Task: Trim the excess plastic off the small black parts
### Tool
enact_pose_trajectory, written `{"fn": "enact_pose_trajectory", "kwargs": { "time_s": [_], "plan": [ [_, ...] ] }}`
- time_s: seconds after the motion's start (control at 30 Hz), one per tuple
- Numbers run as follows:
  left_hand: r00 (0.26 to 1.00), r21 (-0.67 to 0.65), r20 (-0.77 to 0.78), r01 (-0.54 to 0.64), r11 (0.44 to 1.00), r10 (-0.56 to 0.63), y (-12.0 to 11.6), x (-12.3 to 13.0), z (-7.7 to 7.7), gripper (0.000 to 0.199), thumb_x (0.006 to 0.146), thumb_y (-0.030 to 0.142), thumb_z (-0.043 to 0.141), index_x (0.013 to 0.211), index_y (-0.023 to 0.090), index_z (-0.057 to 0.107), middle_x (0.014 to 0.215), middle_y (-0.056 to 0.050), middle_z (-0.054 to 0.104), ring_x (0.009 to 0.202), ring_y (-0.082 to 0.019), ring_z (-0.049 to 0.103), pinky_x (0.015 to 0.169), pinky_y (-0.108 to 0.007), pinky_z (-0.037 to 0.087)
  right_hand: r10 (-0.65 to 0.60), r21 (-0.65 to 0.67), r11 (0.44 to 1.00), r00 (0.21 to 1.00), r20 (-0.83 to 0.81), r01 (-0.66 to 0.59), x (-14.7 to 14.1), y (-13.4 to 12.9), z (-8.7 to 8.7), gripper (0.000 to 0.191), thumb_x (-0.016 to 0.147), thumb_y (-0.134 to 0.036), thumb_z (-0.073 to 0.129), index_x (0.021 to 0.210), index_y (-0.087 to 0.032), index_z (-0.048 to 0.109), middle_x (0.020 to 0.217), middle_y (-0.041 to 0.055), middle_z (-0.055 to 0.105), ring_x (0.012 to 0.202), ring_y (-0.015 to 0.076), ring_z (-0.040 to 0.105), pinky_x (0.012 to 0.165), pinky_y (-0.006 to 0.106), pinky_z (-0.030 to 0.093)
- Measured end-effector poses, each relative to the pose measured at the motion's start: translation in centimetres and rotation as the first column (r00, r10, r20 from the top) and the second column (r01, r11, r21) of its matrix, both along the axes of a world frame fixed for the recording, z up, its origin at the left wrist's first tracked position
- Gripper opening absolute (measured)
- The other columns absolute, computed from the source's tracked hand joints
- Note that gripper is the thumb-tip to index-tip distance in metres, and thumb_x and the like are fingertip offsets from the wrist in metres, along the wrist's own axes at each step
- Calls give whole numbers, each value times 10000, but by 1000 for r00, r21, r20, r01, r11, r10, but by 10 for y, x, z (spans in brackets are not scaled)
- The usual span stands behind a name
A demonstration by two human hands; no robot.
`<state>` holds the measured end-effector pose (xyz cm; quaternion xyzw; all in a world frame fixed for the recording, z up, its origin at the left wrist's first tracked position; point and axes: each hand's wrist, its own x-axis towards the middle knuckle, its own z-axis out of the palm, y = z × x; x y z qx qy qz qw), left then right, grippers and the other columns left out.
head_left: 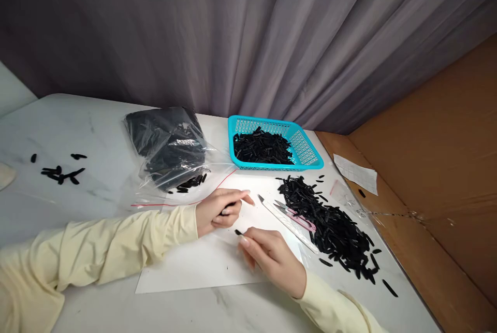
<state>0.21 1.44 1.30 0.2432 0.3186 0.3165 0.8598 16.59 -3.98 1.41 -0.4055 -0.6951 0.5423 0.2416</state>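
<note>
Over a white paper sheet, my left hand is curled around a black piece, mostly hidden by the fingers, with the index finger stretched to the right. Just below and to the right, my right hand pinches a small black piece between thumb and forefinger. The hands are close but apart. Right of them lie a white pen-like knife and pink-handled snips, beside a large pile of slim black pieces.
A blue basket holding black pieces stands at the back. Left of it lies a clear zip bag with black material inside. Several loose pieces are at the far left. A paper slip lies by the cardboard on the right.
</note>
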Motion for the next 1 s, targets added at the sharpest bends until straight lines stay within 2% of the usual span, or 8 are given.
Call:
{"fn": "enact_pose_trajectory", "kwargs": {
  "time_s": [0.07,0.13,0.23,0.33,0.4,0.57,0.77,1.0],
  "plan": [
    [991,166,-93,110,980,-96,-6,1,0,246,802,321,600,844,86,660,396,102,308,291,-1,194,306,-140,101,-117,-272,960,974,-194,61,11,2,-7,368,865,-456,435,654,-164,512,460,-35,475,349,68,387,355,196,268],
    [973,274,-192,177,945,-127,-11,2,0,332,766,367,629,946,91,667,399,112,275,318,-11,182,321,-155,119,-233,-478,878,906,-354,38,18,6,-12,371,828,-461,490,630,-151,530,402,-42,455,283,60,352,296,189,192],
    [946,362,-309,210,908,-96,-17,3,0,444,736,383,648,1054,73,645,381,122,248,335,-22,173,335,-175,131,-295,-589,806,819,-492,-64,22,13,-15,347,807,-379,534,572,-126,559,356,-25,469,258,55,348,287,186,192],
    [923,411,-378,240,880,-75,-22,4,-1,474,752,382,627,1098,57,629,363,119,258,333,-27,188,342,-186,146,-297,-628,765,788,-539,-141,23,18,-15,350,809,-332,518,548,-108,580,347,1,499,254,57,365,288,185,210],
    [918,416,-392,230,880,-54,-23,4,-2,456,760,380,619,1093,69,634,375,116,262,341,-28,188,347,-188,152,-290,-636,753,783,-551,-169,24,19,-15,352,807,-318,509,543,-100,591,346,9,506,255,62,382,293,187,224],
    [914,411,-406,167,896,16,-23,4,-4,375,734,397,642,918,74,689,389,98,290,346,-25,203,347,-192,156,-280,-649,736,785,-552,-194,25,20,-16,349,802,-313,495,554,-94,604,355,11,516,251,68,391,297,191,240],
    [900,375,-436,164,913,17,-23,3,-3,375,687,404,682,867,76,693,365,99,278,335,-26,205,340,-191,147,-270,-657,731,805,-528,-185,24,20,-13,345,811,-312,492,573,-88,601,372,12,527,258,61,394,305,180,270],
    [892,380,-448,127,916,63,-22,5,-1,361,665,397,696,840,81,692,371,94,298,335,-25,215,339,-191,143,-296,-660,737,806,-513,-149,21,20,-10,340,830,-349,488,647,-89,607,435,21,562,299,82,463,279,166,343]
  ]
}}
